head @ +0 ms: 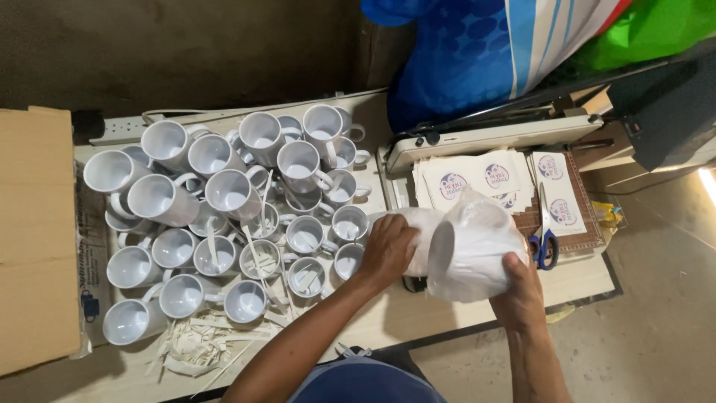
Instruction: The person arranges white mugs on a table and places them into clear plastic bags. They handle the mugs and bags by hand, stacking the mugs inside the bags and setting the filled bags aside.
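Two hands on one white mug [436, 250] wrapped in a thin plastic bag [477, 254]. Left hand [388, 250] curled over the mug's end, right hand [518, 287] holding the bag from below. About thirty bare white mugs [224, 216] crowded left of the fingers on the counter [418, 313]. One pair of blue scissors [546, 242] just right of the fingers.

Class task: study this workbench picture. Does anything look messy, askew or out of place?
Yes. Loose paper strips litter the table edge and lie in several white mugs, which are stacked unevenly, some tipped on their sides. Both hands are on a plastic-wrapped mug.
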